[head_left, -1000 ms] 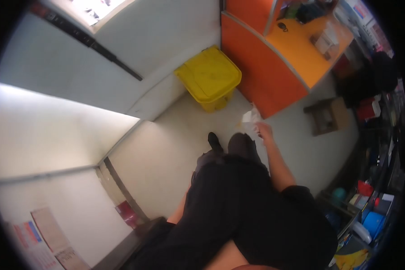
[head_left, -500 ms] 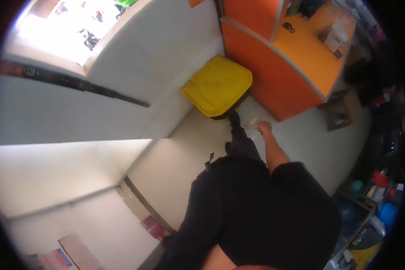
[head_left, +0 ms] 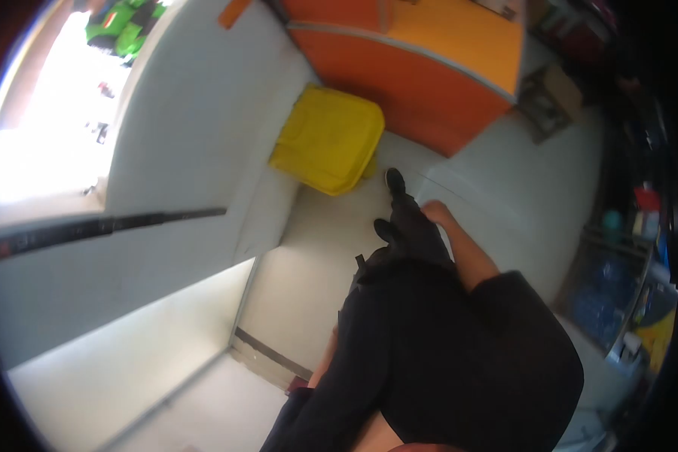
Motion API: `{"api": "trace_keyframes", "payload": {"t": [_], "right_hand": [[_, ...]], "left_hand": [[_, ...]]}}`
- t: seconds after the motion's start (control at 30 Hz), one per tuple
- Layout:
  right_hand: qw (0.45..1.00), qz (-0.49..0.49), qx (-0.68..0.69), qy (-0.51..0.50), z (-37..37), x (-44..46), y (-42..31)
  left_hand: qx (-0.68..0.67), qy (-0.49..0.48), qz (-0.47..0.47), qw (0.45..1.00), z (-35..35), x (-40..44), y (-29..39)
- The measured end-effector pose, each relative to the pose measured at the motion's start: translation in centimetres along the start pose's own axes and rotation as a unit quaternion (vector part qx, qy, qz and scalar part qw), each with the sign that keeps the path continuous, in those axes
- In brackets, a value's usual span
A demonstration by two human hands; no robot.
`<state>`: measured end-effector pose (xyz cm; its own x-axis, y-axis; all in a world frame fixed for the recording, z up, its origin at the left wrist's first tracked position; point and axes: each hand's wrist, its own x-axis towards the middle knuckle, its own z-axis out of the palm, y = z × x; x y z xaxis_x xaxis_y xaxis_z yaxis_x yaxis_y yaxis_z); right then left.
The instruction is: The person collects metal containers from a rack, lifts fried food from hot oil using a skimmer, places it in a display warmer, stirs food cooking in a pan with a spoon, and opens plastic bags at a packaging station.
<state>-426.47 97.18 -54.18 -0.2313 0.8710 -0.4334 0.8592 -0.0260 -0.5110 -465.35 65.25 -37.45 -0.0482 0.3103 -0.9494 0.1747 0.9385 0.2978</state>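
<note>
My right hand (head_left: 435, 212) hangs beside my right thigh, its fingers curled. Whatever it holds, if anything, is hidden from this angle. On my left side, a strip of bare forearm (head_left: 325, 360) shows past the black sleeve; the left hand itself is out of sight behind my clothing. Nearest ahead of my shoes (head_left: 394, 181) is a yellow lid (head_left: 331, 139) on a bin-like container against the wall.
An orange counter (head_left: 429, 94) stands beyond the yellow lid. A grey-white partition (head_left: 181, 113) runs along the left, with a dark rail (head_left: 128, 221) on it. On the right are a wooden stool-like piece (head_left: 546, 102) and a rack with large blue bottles (head_left: 599, 297).
The view has turned and shifted, and my feet are now both visible. My right hand has come closer to my thigh; the pale thing seen at its fingers before no longer shows clearly.
</note>
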Motion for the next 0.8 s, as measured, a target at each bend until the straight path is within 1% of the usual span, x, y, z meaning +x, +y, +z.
{"api": "trace_keyframes", "payload": {"t": [0.07,0.1,0.13,0.2,0.27,0.3,0.33,0.4,0.43,0.47,0.5,0.53,0.57,0.63,0.67,0.7,0.73,0.77,0.8], "right_hand": [[0.983,0.154,0.082,-0.060,-1.7,-8.3,2.3],[0.941,0.261,0.186,-0.110,-2.5,-12.4,3.1],[0.873,0.356,0.297,-0.151,-2.8,-16.3,3.4],[0.823,0.411,0.361,-0.153,-2.1,-23.8,3.9],[0.768,0.455,0.425,-0.149,0.4,-29.4,4.5],[0.796,0.418,0.416,-0.135,2.5,-32.2,5.4],[0.744,0.476,0.444,-0.151,1.9,-34.3,4.5],[0.812,0.391,0.386,-0.198,9.0,-39.7,6.3],[0.876,0.262,0.347,-0.211,14.3,-43.0,9.2],[0.926,0.182,0.229,-0.236,19.0,-44.5,10.0],[0.907,0.222,0.245,-0.263,21.5,-48.5,13.2],[0.855,0.269,0.380,-0.230,22.3,-51.6,11.9],[0.785,0.305,0.505,-0.191,23.3,-54.4,10.9],[0.771,0.357,0.513,-0.123,26.3,-59.1,11.2],[0.760,0.383,0.515,-0.096,28.1,-61.6,10.8],[0.763,0.376,0.525,0.010,29.0,-64.8,10.1],[0.702,0.416,0.577,0.043,24.9,-69.7,8.0],[0.634,0.448,0.626,0.075,19.8,-72.8,5.4],[0.621,0.447,0.636,0.098,18.0,-75.5,4.1]], "left_hand": [[0.039,-0.029,-0.002,0.999,-1.1,1.4,1.0],[0.064,-0.049,-0.006,0.997,-1.6,2.2,1.5],[0.091,-0.074,-0.018,0.993,-2.1,3.1,1.7],[0.161,-0.125,-0.030,0.979,-2.6,4.9,3.5],[0.233,-0.175,-0.050,0.955,-2.5,6.7,5.3],[0.270,-0.197,-0.060,0.941,-2.2,7.7,6.4],[0.304,-0.217,-0.075,0.925,-1.7,8.2,7.3],[0.369,-0.254,-0.086,0.890,-0.1,10.1,9.5],[0.402,-0.265,-0.101,0.871,0.3,10.8,10.2],[0.432,-0.275,-0.109,0.852,1.7,12.0,11.5],[0.456,-0.286,-0.122,0.834,5.3,11.1,13.1],[0.477,-0.295,-0.134,0.817,7.2,11.9,13.9],[0.498,-0.298,-0.142,0.802,9.5,12.6,14.6],[0.534,-0.287,-0.144,0.782,14.3,13.2,15.6],[0.554,-0.252,-0.119,0.785,16.7,12.7,15.9],[0.569,-0.221,-0.092,0.786,21.0,12.2,15.4],[0.569,-0.210,-0.052,0.793,26.3,11.3,12.8],[0.568,-0.194,-0.013,0.799,30.4,11.2,11.0],[0.564,-0.178,0.025,0.806,34.0,10.8,9.5]]}}
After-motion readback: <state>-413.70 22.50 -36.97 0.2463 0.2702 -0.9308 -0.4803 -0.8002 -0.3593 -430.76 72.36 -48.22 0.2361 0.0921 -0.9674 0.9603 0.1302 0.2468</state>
